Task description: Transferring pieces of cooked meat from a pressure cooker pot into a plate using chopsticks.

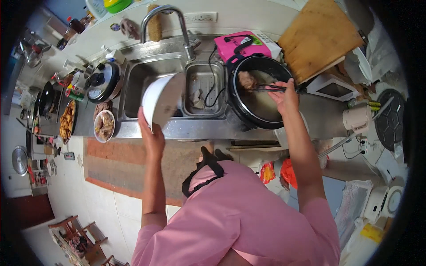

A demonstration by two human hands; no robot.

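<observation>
Over the large basin of the double sink [128, 99], my left hand [149, 128] grips a white bowl [154, 94], which is tilted on its side. My right hand [284, 98] holds dark chopsticks [271, 88] over a black electric pressure cooker pot [289, 71]. Their tips touch a piece of meat [247, 80] at the pot's left side, above cloudy broth [263, 101]. On the counter left of the sink stand a bowl of meat pieces [105, 126] and an oval plate of browned food [67, 121].
A chrome faucet [188, 50] arches over the sink. Behind the cooker lies a pink package [244, 45]; a wooden cutting board [319, 36] leans at right. A lidded cooker [103, 81] stands left of the sink, and a black cable [210, 76] hangs into the small basin.
</observation>
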